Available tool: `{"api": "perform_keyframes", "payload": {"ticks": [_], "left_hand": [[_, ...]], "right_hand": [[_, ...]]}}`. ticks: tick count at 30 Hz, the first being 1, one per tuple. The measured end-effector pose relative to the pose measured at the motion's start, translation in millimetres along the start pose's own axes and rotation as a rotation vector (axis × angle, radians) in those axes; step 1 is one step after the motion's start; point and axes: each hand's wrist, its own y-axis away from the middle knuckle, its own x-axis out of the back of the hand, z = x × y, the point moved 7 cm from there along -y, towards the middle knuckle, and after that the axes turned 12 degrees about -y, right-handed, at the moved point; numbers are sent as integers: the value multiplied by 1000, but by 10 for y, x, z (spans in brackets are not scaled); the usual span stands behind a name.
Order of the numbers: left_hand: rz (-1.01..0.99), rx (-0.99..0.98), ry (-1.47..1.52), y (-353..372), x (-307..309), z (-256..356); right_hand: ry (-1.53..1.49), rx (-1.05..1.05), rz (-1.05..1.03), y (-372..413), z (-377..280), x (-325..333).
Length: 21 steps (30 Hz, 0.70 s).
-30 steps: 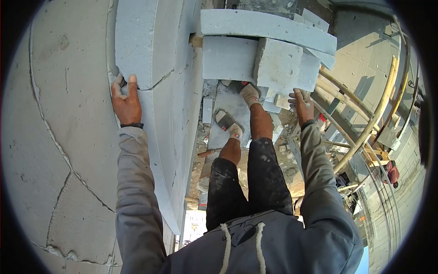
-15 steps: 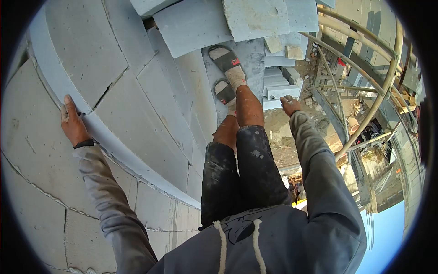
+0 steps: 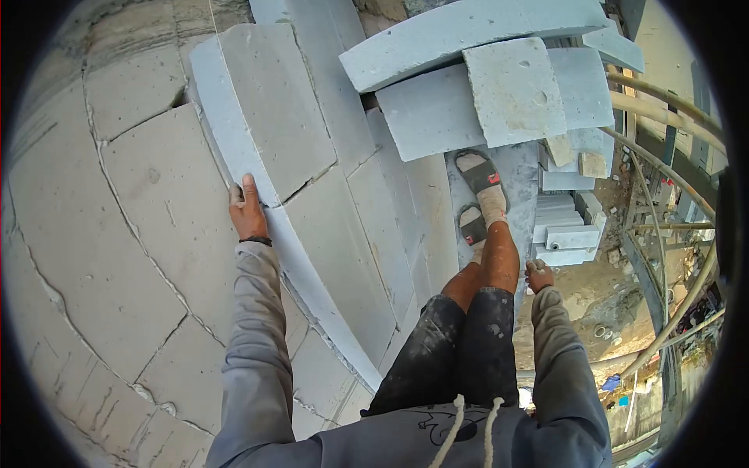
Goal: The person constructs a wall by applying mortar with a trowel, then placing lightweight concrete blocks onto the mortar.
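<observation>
at left, the left hand [image 3: 250,212] touches the pale edge of the wall [image 3: 335,226] beside a joint between blocks, thumb straight and fingers bent; whether they grip is unclear. right of it, a square block [image 3: 515,93] lies across other blocks, just beside a long block [image 3: 476,31], above the sandals [image 3: 482,173]. the right hand [image 3: 538,277] hangs near small stacked blocks [image 3: 566,234], fingers curled, their contents hidden. wooden poles [image 3: 663,117] stand far right.
</observation>
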Motion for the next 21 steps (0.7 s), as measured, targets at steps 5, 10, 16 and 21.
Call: {"api": "perform_keyframes", "payload": {"ticks": [5,10,16,21], "left_hand": [[3,-1,59,26,-31,48],[15,-10,72,59,-23,58],[48,-106,84,53,28,169],[62,-73,71,29,9,78]], "right_hand": [[-101,79,64,18,-613,381],[-11,124,45,-146,-793,647],[161,281,60,-105,-1075,808],[147,298,22,45,-1675,912]]}}
